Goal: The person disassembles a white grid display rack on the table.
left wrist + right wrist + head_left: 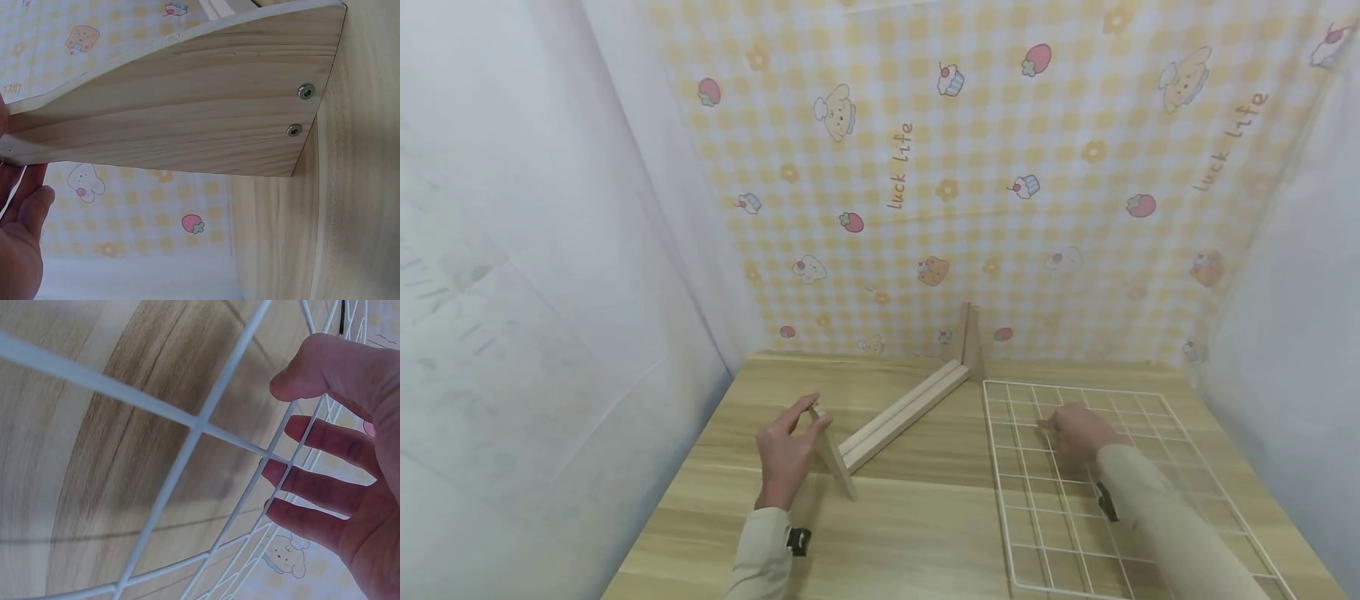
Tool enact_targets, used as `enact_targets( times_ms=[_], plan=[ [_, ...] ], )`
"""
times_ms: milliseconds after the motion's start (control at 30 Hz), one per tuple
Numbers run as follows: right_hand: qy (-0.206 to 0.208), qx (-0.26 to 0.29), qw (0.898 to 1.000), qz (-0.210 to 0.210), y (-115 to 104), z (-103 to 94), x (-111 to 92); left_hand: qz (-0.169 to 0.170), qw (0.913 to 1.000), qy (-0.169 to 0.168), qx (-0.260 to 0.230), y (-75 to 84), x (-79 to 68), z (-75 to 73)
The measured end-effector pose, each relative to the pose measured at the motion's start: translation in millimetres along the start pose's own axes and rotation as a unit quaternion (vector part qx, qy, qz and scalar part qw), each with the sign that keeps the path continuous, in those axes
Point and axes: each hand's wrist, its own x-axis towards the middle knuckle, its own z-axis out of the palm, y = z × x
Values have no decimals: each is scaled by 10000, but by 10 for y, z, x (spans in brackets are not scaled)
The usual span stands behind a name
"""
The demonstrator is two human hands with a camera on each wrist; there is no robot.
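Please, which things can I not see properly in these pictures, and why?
Left hand, and the end of the wooden panel it holds: partly cut off by the left edge, left wrist view.
White wire grid: near right corner cut off by the bottom edge, some wires covered by the right sleeve, head view.
Right hand: fingertips blurred, head view.
Black thing on the left wrist: too small to identify, head view.

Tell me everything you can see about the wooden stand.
The wooden stand looks like pale, grained wood. A crosspiece that looks like two slats joins a near end panel to a far end panel. The near one has a curved edge and two metal screws. The stand appears to rest slantwise on the table, left of the white wire grid. The left hand pinches the near panel's upper end.
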Motion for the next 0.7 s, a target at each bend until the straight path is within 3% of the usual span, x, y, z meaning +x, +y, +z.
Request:
enact_targets(
  times_ms=[300, 500, 700],
  plan=[
    [-27, -99, 9997, 206, 24, 81, 55, 158, 9996, 150, -166, 39, -97, -12],
    [-10, -25, 9999, 117, 34, 125, 110, 225, 9995, 196, -73, 79, -147, -12],
    [77, -359, 9993, -112, 4, 140, 260, -16, 9994, 120, -325, 162, -182, -45]
  ],
)
